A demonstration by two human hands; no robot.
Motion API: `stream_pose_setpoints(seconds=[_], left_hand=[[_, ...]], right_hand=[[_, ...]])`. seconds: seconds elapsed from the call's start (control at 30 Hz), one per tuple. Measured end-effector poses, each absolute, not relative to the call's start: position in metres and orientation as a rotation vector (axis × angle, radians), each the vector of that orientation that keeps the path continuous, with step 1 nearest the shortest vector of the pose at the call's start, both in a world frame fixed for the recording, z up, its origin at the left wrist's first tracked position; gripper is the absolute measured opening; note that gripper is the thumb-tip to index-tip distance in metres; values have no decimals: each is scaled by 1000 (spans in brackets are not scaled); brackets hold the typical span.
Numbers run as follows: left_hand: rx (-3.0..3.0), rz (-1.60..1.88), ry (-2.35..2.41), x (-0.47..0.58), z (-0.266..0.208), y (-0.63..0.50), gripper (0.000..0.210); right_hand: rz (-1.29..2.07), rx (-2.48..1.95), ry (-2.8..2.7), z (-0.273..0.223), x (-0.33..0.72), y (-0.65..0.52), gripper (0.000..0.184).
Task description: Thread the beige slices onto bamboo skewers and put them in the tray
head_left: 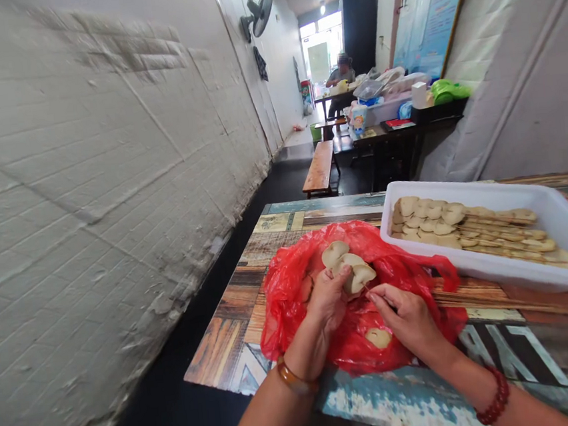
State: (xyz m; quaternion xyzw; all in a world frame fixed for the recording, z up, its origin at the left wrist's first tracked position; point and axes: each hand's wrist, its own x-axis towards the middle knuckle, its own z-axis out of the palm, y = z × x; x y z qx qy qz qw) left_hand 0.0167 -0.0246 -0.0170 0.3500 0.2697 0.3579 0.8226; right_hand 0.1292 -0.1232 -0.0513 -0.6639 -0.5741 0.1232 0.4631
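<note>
Discs (359, 278) are lying in my left hand (328, 299) over the red bag (283, 307) on the worktop (225, 329); that hand is gripping them, while my right hand (408, 311) is pinching a thin stick (366, 287) at their near end. They're looking light, soft and liable to tear, so I'm judging the flat faces the best hold. Worktop letters (512, 354) and a wall poster (431, 18) are showing, too unclear to read.

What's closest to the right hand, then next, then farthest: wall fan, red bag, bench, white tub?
From the right hand, head view:
1. Red bag, just beneath.
2. White tub, ahead and right.
3. Bench, beyond the table.
4. Wall fan, farther back, high on the left.
</note>
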Motion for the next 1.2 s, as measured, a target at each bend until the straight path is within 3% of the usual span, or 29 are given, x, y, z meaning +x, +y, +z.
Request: stream_pose_setpoints(seconds=[0.5, 0.93, 1.2], left_hand=[[867, 827, 613, 4, 5, -52, 42], [852, 1019, 642, -3, 14, -49, 40], [849, 920, 617, -18, 10, -46, 37]], right_hand=[[293, -1459, -1448, -41, 129, -134, 33], [506, -1349, -1474, -38, 129, -147, 32], [764, -1251, -1404, -41, 127, -146, 40]])
